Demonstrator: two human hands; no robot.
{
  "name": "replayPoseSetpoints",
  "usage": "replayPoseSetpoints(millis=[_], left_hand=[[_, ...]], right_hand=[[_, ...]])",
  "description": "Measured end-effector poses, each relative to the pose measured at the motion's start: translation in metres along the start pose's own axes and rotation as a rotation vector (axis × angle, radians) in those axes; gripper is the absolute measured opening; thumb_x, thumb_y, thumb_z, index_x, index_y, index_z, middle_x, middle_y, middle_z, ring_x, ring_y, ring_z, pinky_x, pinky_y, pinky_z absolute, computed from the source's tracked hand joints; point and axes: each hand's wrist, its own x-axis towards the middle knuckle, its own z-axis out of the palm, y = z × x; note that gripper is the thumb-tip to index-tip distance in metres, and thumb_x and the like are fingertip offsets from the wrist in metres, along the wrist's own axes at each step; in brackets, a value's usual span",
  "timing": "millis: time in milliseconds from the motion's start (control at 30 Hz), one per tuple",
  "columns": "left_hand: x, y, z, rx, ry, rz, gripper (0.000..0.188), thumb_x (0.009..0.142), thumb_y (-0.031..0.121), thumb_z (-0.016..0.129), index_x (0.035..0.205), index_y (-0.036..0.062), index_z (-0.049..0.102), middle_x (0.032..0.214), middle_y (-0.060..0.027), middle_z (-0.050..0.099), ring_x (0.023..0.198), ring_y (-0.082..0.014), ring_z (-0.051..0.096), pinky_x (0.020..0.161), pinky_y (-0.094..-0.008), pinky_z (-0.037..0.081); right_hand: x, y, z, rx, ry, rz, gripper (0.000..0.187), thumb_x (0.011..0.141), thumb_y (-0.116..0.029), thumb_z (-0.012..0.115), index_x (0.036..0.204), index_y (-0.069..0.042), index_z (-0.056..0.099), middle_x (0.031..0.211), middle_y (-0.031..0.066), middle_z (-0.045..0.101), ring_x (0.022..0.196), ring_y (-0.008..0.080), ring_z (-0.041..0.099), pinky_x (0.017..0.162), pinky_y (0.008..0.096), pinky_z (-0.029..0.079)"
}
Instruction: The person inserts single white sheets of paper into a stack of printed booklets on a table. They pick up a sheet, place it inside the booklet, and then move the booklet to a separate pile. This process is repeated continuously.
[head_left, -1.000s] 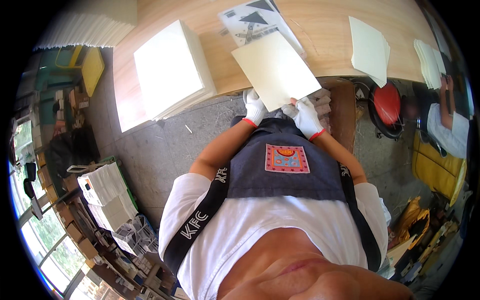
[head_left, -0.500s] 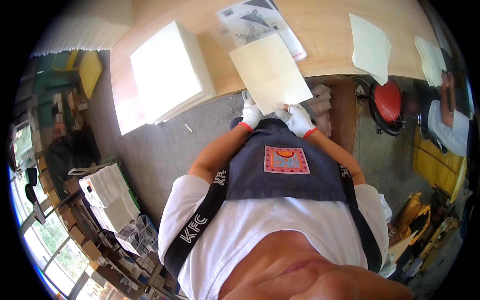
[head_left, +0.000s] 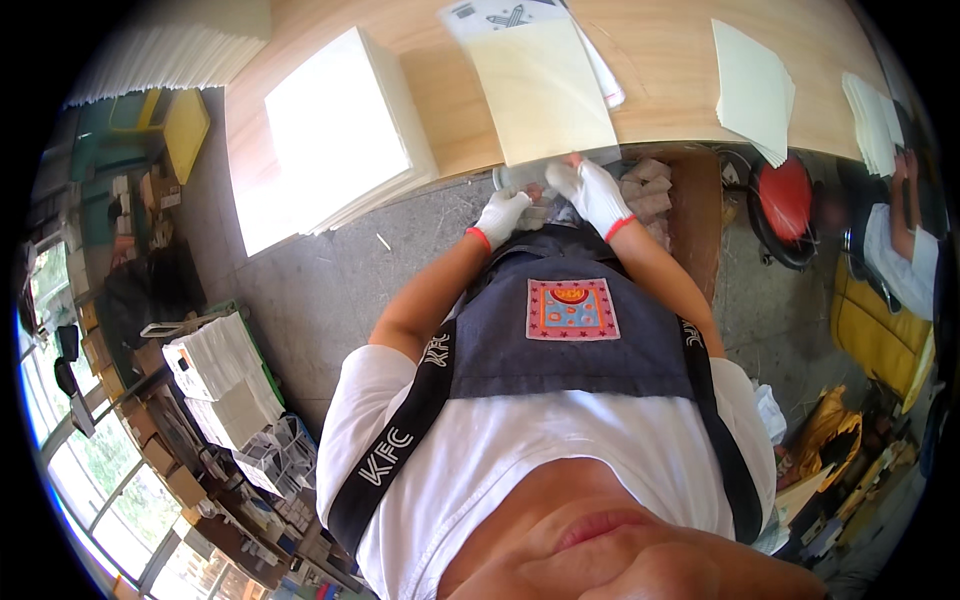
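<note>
A cream paper sheet (head_left: 545, 90) lies on the table in front of me, reaching over the near edge. A strip of clear plastic (head_left: 600, 155) shows along its near end, seemingly a sleeve around it. My right hand (head_left: 592, 192), in a white glove with a bare fingertip showing, is closed at that plastic edge. My left hand (head_left: 503, 212), also gloved, is closed with curled fingers just below and left of it. What it holds is hidden. A printed sheet with pencil drawings (head_left: 510, 14) shows beyond the cream sheet.
A thick stack of white sheets (head_left: 335, 120) stands left on the wooden table (head_left: 660, 60). Fanned cream sheets (head_left: 752, 90) lie right, near a red stool (head_left: 785, 200). Crumpled pinkish material (head_left: 648, 195) sits below the table edge. Another person's arm (head_left: 900, 220) is at far right.
The cream sheet has slid away from me, farther onto the table and over the printed sheet. My left hand has come down and away from its edge; my right hand has moved slightly forward.
</note>
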Motion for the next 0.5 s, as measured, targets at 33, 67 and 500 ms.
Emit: replayPoseSetpoints(millis=[33, 67, 500], left_hand=[[-0.003, 0.001, -0.001, -0.054, 0.015, -0.046, 0.020, 0.088, 0.016, 0.047, 0.097, 0.0002, 0.055, 0.083, -0.0132, 0.063, 0.066, -0.0193, 0.061, 0.061, -0.0286, 0.051], [-0.001, -0.001, -0.006, -0.095, 0.042, 0.024, 0.020, 0.088, 0.015, 0.048, 0.098, 0.0001, 0.055, 0.085, -0.0130, 0.064, 0.067, -0.0192, 0.062, 0.060, -0.0286, 0.051], [0.009, -0.006, -0.054, 0.357, 0.166, 0.240, 0.025, 0.084, 0.017, 0.054, 0.099, -0.0026, 0.060, 0.084, -0.0106, 0.065, 0.069, -0.0153, 0.062, 0.058, -0.0253, 0.050]], right_hand=[[-0.005, 0.002, -0.010, -0.160, 0.010, 0.037, 0.019, 0.090, -0.009, 0.041, 0.103, 0.002, 0.048, 0.096, 0.0141, 0.056, 0.085, 0.0310, 0.061, 0.075, 0.0379, 0.054], [-0.031, -0.003, 0.000, -0.411, -0.051, 0.048, 0.018, 0.089, -0.014, 0.044, 0.099, -0.003, 0.055, 0.086, 0.0103, 0.061, 0.080, 0.0248, 0.062, 0.071, 0.0330, 0.052], [-0.003, -0.026, 0.050, -2.005, -0.108, -1.247, 0.029, 0.079, -0.028, 0.055, 0.106, -0.019, 0.055, 0.109, 0.0080, 0.056, 0.091, 0.0269, 0.057, 0.070, 0.0364, 0.048]])
